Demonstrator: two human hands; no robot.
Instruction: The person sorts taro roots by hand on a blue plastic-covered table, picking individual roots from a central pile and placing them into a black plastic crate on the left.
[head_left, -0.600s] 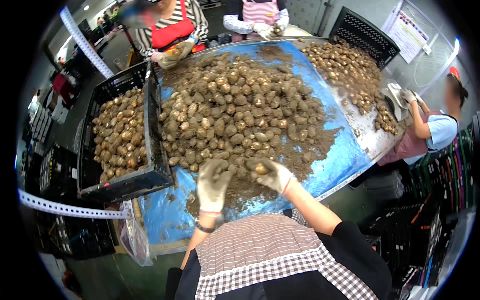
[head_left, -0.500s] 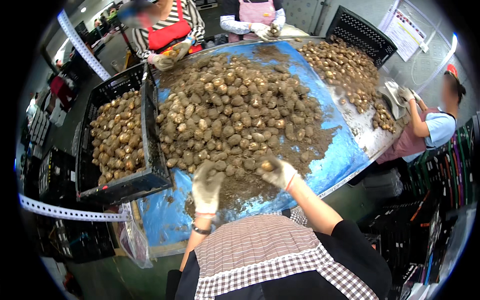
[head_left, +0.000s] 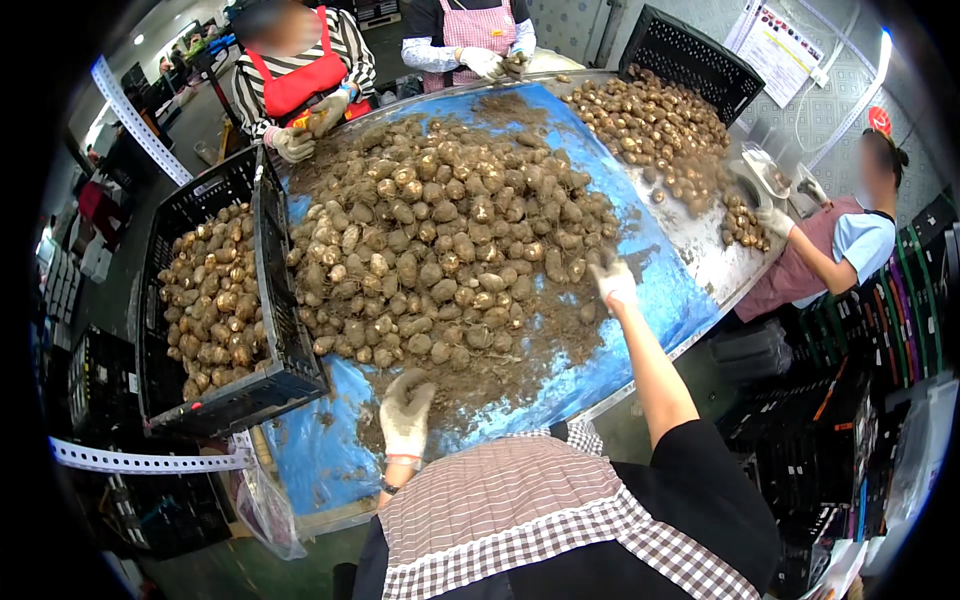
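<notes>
A large heap of soil-covered taro corms (head_left: pixel 440 230) lies on a blue plastic sheet (head_left: pixel 340 440) over the table. My left hand (head_left: pixel 405 415), in a dirty off-white glove, rests low over loose soil just in front of the heap. Its fingers are loosely bent and apart, with nothing visible in them. Stretched out to the heap's right edge, my right hand (head_left: pixel 616 284) is also gloved. Its fingers reach toward the corms there, slightly blurred, and no corm shows in them.
Left of the heap a black crate (head_left: pixel 290 290) holds browner corms. A second pile (head_left: pixel 660 120) lies at the far right beside a tipped black crate (head_left: pixel 690 60). Co-workers stand across the table, and one at the right (head_left: pixel 840 240) handles a clear scoop-like container.
My right hand has moved right and away from me to the heap's edge; the corm it held no longer shows. My left hand has drawn back from the heap. The view has shifted slightly.
</notes>
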